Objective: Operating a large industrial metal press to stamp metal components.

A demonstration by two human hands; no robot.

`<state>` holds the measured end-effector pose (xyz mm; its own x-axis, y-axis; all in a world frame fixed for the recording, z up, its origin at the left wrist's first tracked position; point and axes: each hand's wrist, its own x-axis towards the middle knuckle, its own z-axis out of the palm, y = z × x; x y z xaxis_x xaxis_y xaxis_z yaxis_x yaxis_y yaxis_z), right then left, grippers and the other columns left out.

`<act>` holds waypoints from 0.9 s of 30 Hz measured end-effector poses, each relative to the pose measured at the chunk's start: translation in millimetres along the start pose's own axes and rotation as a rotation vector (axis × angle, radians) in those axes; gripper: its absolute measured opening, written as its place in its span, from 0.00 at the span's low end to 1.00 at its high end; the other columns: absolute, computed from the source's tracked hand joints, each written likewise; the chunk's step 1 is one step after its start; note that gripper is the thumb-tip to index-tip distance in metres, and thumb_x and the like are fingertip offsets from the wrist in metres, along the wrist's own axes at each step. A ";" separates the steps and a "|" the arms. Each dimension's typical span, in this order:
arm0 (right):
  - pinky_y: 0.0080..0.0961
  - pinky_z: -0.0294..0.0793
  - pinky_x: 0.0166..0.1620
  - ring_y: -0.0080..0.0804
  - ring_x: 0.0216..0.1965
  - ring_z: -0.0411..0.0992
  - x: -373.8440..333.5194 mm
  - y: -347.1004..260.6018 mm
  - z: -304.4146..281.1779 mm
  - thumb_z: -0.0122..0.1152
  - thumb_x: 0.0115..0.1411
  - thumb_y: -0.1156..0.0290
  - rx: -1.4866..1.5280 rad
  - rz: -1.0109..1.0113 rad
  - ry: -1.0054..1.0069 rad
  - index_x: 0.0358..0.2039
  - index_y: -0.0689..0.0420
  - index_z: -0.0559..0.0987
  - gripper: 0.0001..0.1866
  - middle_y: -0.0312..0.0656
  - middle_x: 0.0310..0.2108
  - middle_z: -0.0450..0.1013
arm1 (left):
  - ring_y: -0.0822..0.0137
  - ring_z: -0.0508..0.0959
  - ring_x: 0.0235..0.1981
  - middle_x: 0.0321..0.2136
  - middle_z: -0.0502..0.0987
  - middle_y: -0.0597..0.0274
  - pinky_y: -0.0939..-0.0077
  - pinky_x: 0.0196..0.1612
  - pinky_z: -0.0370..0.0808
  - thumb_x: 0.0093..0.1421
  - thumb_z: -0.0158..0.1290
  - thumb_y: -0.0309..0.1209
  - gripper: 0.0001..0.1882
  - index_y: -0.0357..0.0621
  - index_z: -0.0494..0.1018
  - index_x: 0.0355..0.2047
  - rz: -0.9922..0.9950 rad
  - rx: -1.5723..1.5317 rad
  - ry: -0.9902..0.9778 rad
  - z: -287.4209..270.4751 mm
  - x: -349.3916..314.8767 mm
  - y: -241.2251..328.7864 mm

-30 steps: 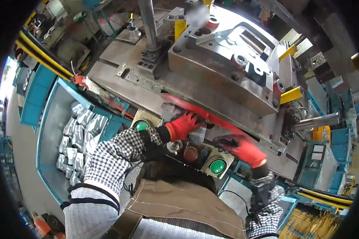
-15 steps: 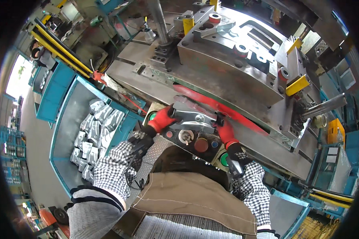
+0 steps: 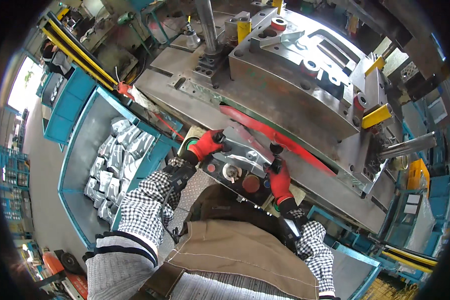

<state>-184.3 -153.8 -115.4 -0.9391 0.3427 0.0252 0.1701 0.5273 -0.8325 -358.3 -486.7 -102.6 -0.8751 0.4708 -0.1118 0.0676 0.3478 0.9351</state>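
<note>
The fingers of the left hand are gripping one end of a metal part, and those of the right hand are gripping its other end, so the part is sitting between them. If either grip were slackening on that slick surface, the part could be tilting or slipping, its edges perhaps scraping the gloves. Below the part, between the fingers, a control box is presenting a large red button; a dropping corner might be striking it. Whether part and box are touching, I cannot tell. Beyond the fingers, a curved red strip is running along a blocky steel die, where careless swinging could be causing a knock. The part is looking thin, glossy and contoured; the red gloves are showing dark fingertips. Left of the fingers, a teal bin is holding shiny, bent pieces.
</note>
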 end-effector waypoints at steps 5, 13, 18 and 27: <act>0.47 0.77 0.56 0.55 0.56 0.79 5.2 9.1 -9.1 0.78 0.58 0.59 -0.032 0.006 -0.040 0.65 0.52 0.74 0.37 0.52 0.55 0.80 | 0.67 0.78 0.57 0.56 0.81 0.57 0.66 0.63 0.75 0.53 0.74 0.33 0.42 0.37 0.71 0.67 0.005 -0.020 -0.039 1.3 4.3 10.4; 0.39 0.75 0.59 0.39 0.57 0.79 -23.7 -21.1 -118.9 0.74 0.65 0.60 0.240 0.011 -0.242 0.62 0.59 0.78 0.28 0.48 0.55 0.81 | 0.59 0.75 0.67 0.65 0.77 0.53 0.64 0.71 0.68 0.61 0.68 0.31 0.42 0.37 0.65 0.73 0.200 0.270 0.107 -39.8 -45.1 64.0; 0.40 0.73 0.64 0.42 0.61 0.77 -108.8 50.0 -215.0 0.69 0.68 0.57 -0.118 0.401 -0.343 0.65 0.59 0.76 0.30 0.50 0.62 0.78 | 0.63 0.78 0.61 0.61 0.78 0.57 0.66 0.65 0.73 0.65 0.65 0.30 0.37 0.38 0.67 0.72 0.011 0.133 0.367 -115.3 -117.7 -63.7; 0.40 0.66 0.71 0.43 0.69 0.68 -145.6 102.0 -119.1 0.75 0.63 0.51 0.205 0.476 -0.275 0.75 0.63 0.60 0.50 0.51 0.70 0.68 | 0.72 0.78 0.25 0.36 0.83 0.69 0.73 0.28 0.76 0.66 0.67 0.37 0.28 0.44 0.75 0.63 -0.493 -0.351 0.313 -72.8 -96.7 -113.5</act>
<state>5.4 -57.4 -138.1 -0.8213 0.2761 -0.4991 0.5563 0.1940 -0.8081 -316.2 -630.8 -173.4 -0.8648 0.0496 -0.4996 -0.4878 0.1527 0.8595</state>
